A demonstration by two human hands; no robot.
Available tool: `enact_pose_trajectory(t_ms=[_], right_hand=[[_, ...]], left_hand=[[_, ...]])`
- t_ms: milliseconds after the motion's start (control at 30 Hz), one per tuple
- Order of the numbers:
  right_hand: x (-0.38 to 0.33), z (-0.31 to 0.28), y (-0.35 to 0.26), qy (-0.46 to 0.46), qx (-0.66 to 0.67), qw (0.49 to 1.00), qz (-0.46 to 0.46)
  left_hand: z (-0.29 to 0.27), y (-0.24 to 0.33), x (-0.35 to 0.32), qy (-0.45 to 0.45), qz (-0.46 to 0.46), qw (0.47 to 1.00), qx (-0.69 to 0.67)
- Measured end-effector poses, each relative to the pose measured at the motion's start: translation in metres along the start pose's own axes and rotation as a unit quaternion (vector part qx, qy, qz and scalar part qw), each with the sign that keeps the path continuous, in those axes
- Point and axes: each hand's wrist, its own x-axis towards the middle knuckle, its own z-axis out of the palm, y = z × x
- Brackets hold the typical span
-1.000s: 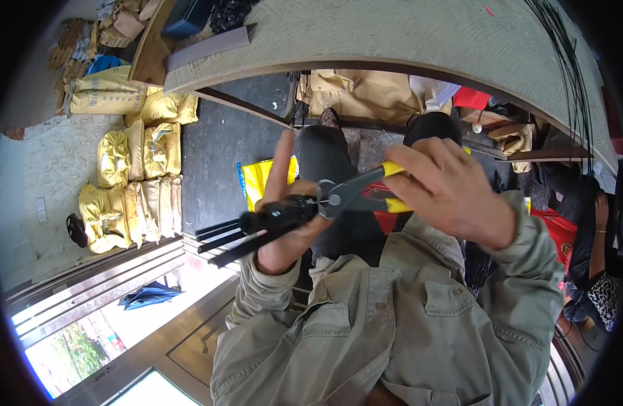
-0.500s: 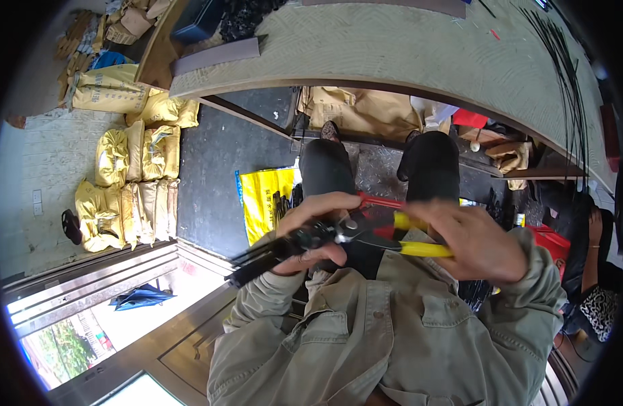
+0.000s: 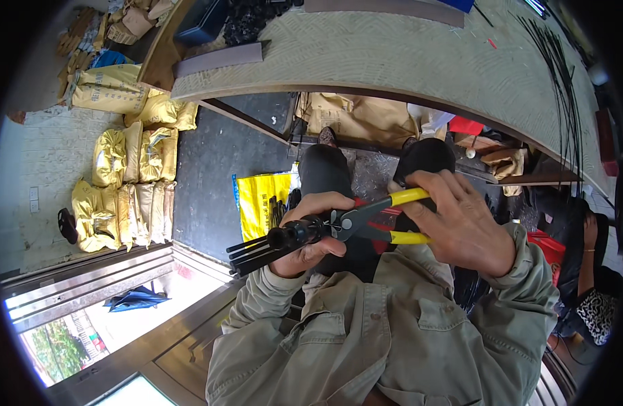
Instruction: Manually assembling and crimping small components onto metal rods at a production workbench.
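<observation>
My left hand (image 3: 323, 202) is closed around a bundle of black rods with a dark tube end (image 3: 281, 238), which resembles a folded umbrella frame. Its rods stick out to the left past my fingers. Yellow-handled pliers (image 3: 409, 197) are in my right hand (image 3: 460, 227), with fingers around the spread handles. The plier jaws meet the right end of the bundle, beside my left thumb and forefinger. Something red (image 3: 386, 220) shows behind the pliers, partly covered; I cannot make out its kind. Both hands are above my lap.
A long worktable (image 3: 392, 57) stands ahead, with thin black rods (image 3: 562, 95) at its right. Yellow sacks (image 3: 112, 159) are stacked along the left wall. A yellow bag (image 3: 260, 199) lies by my left leg. At far right another person's arm (image 3: 589, 250) shows.
The pliers have turned, and their spread handles now show clearly in my right hand. The red piece has slipped mostly behind them. The bundle's tube end now faces up more.
</observation>
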Motion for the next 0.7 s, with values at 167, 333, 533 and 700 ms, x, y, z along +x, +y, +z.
enact_pose_trajectory(t_ms=[167,333,533,700], right_hand=[[0.011,-0.009,-0.001,0.038,-0.078,0.996,-0.019],[0.001,0.036,-0.004,0.081,0.013,0.997,0.012],[0.001,0.01,0.008,0.061,0.118,0.991,0.0],[0.011,-0.024,0.023,-0.207,0.385,0.899,0.0]], left_hand=[[0.004,0.001,0.001,0.038,0.0,0.999,0.01],[0.017,-0.002,0.008,0.122,-0.006,0.992,0.034],[0.017,0.009,0.013,0.124,-0.061,0.989,0.048],[0.016,0.015,0.021,0.074,-0.085,0.993,0.016]])
